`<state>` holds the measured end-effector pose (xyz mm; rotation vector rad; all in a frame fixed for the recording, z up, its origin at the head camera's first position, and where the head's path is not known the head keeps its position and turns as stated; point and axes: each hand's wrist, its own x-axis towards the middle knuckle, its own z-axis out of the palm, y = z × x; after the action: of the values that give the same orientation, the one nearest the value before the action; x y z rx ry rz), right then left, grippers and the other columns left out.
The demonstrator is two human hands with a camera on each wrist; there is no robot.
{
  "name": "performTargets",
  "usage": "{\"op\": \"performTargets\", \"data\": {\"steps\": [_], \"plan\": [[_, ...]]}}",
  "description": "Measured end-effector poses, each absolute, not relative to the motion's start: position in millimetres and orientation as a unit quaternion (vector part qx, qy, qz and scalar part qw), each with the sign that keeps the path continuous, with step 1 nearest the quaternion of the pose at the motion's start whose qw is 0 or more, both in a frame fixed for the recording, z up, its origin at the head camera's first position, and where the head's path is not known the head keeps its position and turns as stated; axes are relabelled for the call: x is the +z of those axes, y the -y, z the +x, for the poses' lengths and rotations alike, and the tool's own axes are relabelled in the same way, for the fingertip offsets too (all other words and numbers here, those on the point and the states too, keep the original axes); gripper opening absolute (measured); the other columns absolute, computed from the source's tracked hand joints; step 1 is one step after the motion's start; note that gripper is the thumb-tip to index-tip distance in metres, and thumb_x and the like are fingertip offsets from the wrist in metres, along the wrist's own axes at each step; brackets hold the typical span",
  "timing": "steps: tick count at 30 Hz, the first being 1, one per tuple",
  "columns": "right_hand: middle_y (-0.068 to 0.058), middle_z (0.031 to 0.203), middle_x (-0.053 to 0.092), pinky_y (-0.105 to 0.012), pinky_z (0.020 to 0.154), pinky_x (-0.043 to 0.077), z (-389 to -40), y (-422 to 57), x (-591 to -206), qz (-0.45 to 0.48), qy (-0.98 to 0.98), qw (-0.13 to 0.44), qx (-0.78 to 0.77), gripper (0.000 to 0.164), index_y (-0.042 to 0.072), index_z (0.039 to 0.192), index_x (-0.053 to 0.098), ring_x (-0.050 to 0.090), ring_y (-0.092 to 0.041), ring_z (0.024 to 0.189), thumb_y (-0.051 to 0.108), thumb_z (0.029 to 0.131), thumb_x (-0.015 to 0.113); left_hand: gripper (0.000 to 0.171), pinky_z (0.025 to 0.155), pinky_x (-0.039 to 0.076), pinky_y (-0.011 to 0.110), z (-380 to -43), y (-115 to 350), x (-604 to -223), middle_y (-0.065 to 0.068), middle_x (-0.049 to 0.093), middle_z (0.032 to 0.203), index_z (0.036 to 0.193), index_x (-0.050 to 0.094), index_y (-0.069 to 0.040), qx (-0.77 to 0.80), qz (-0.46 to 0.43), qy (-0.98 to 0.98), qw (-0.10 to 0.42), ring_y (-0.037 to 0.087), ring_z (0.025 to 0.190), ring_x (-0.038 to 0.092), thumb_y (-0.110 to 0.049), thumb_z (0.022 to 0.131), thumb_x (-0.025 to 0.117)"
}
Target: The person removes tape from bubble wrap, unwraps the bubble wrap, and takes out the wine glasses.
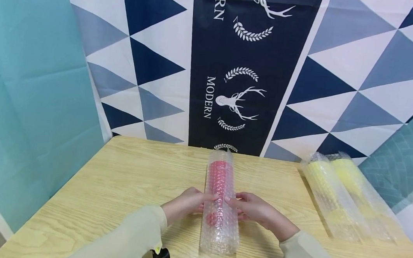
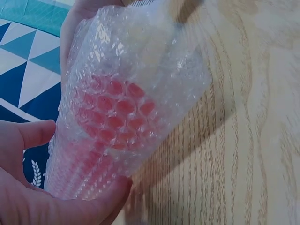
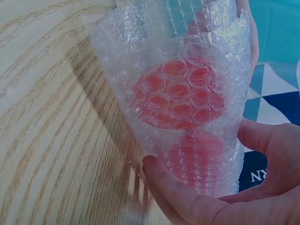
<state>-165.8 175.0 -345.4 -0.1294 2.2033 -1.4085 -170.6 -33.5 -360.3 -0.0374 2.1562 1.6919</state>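
Observation:
A pink object with a ribbed long part and a rounded end sits inside a roll of clear bubble wrap (image 1: 220, 231) at the middle of the table. My left hand (image 1: 190, 202) grips the roll from the left, thumb on top and fingers along the side. From the right, my right hand (image 1: 258, 210) holds it in the same way. In the left wrist view the pink rounded end (image 2: 117, 112) shows through the bubbles. The right wrist view shows the roll tilted, its near end raised off the wood, with the right thumb and fingers around it.
Two bubble-wrapped yellow objects (image 1: 324, 189) lie side by side at the table's right edge. The wooden table (image 1: 137, 172) meets a patterned curtain (image 1: 159, 83) at the back. A teal sheet (image 1: 36, 96) hangs on the left.

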Motion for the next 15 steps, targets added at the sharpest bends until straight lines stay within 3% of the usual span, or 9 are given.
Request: {"op": "performTargets", "data": {"steps": [7,15], "plan": [[-0.026,0.125,0.058,-0.041,0.095,0.056,-165.8,-175.4,-346.7,-0.065,-0.806,0.263,-0.527,0.069,-0.018,0.142,0.028,0.066,-0.021,0.105,0.032,0.101,0.053,0.044,0.090,0.057,0.033,-168.0,33.1,-359.6,0.013,0.070,0.108,0.111,0.062,0.008,0.611,-0.004,-0.761,0.219,0.014,0.089,0.068,-0.028,0.086,0.071],[-0.033,0.135,0.050,-0.043,0.096,0.056,-168.9,-173.0,-344.7,-0.057,-0.818,0.251,-0.515,0.078,-0.016,0.146,0.021,0.066,-0.032,0.112,0.037,0.099,0.055,0.044,0.096,0.053,0.039,-169.9,35.6,-360.0,0.013,0.069,0.109,0.111,0.064,0.005,0.604,-0.008,-0.769,0.212,0.017,0.093,0.066,-0.030,0.085,0.070]]}}
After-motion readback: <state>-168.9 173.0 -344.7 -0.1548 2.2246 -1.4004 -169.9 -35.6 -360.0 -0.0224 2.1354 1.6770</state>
